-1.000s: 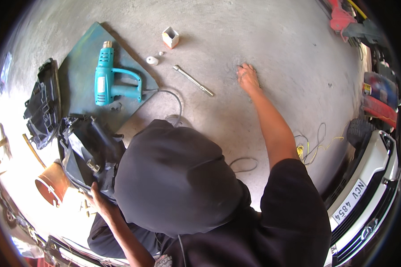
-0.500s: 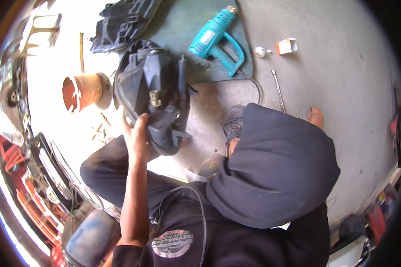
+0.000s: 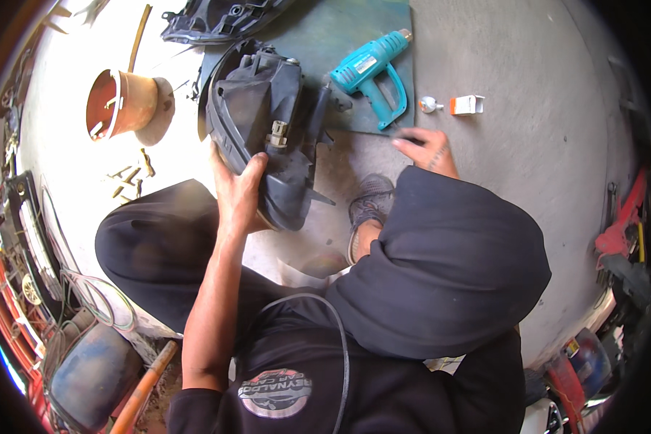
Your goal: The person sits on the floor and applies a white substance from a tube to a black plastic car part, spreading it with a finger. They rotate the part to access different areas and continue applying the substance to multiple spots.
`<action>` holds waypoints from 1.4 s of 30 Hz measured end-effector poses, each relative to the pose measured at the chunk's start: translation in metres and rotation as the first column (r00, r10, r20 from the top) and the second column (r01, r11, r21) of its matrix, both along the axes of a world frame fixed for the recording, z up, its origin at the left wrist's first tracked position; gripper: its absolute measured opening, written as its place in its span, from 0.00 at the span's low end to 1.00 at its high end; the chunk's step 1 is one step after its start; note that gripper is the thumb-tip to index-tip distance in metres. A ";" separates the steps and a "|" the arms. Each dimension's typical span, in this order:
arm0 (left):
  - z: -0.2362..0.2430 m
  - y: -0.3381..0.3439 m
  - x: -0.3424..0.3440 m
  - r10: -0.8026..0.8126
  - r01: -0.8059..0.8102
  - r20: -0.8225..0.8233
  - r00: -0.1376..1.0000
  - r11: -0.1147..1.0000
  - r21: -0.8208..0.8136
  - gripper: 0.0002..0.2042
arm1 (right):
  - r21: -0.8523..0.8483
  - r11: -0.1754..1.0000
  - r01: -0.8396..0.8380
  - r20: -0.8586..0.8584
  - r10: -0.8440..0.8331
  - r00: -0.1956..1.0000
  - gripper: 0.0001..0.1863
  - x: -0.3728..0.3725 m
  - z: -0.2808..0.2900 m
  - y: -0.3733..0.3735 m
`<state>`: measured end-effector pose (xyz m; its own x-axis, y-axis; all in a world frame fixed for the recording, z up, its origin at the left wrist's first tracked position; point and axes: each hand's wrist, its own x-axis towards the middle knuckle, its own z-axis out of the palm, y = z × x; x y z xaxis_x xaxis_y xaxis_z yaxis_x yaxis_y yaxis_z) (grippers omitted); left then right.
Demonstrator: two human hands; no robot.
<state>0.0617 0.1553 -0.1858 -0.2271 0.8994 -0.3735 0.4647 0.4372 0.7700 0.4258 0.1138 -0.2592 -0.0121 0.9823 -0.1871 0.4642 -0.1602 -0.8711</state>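
Note:
My left hand (image 3: 237,189) grips the lower end of a black car headlight housing (image 3: 242,108), its thumb lying on the back face. The housing is tilted up off the floor, with a pale bulb socket (image 3: 277,134) showing on its back. Beyond my raised right knee, my right hand (image 3: 428,150) has its fingers pinched together near the cord end of a teal heat gun (image 3: 372,66). Blur and the fingers hide whatever is between them. The heat gun lies on a dark green mat (image 3: 304,43).
Right of the mat lie a small bulb (image 3: 430,105) and an open white-and-orange box (image 3: 468,105). Further left stand a brown bucket (image 3: 134,103) and several small metal pieces (image 3: 130,181). A second black housing (image 3: 224,20) sits at the far edge.
My right hand has come into view from behind the knee, near the heat gun's cord. The metal rod-like wrench seen there earlier no longer shows. My left hand still holds the headlight housing.

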 end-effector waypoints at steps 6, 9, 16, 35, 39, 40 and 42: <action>0.004 0.004 0.002 0.046 -0.045 0.084 0.995 0.999 -0.014 0.54 | 0.100 0.971 -0.219 -0.118 0.230 0.966 0.13 -0.085 0.016 0.091; -0.004 0.003 -0.002 0.051 -0.053 0.122 0.991 0.998 0.016 0.54 | 0.161 0.939 -0.303 -0.093 0.320 0.943 0.12 -0.112 0.004 0.106; -0.008 0.000 -0.006 0.033 -0.039 0.148 0.988 0.998 0.040 0.53 | 0.207 0.900 -0.383 0.057 0.379 0.923 0.11 -0.128 -0.011 0.106; -0.037 -0.002 -0.015 0.004 -0.019 0.108 0.994 0.990 0.137 0.41 | 0.142 0.960 -0.240 0.022 0.240 0.971 0.10 -0.137 -0.004 0.106; -0.029 -0.001 -0.013 0.018 -0.028 0.138 0.990 0.997 0.070 0.51 | 0.104 0.959 -0.263 0.021 0.262 0.965 0.11 -0.134 -0.003 0.103; -0.026 0.000 -0.013 0.016 -0.024 0.138 0.990 0.998 0.060 0.53 | 0.098 0.960 -0.263 0.015 0.263 0.965 0.11 -0.134 -0.003 0.103; -0.017 0.001 -0.010 0.006 -0.013 0.121 0.993 0.998 0.057 0.55 | 0.137 0.966 -0.221 -0.011 0.224 0.975 0.11 -0.133 -0.005 0.104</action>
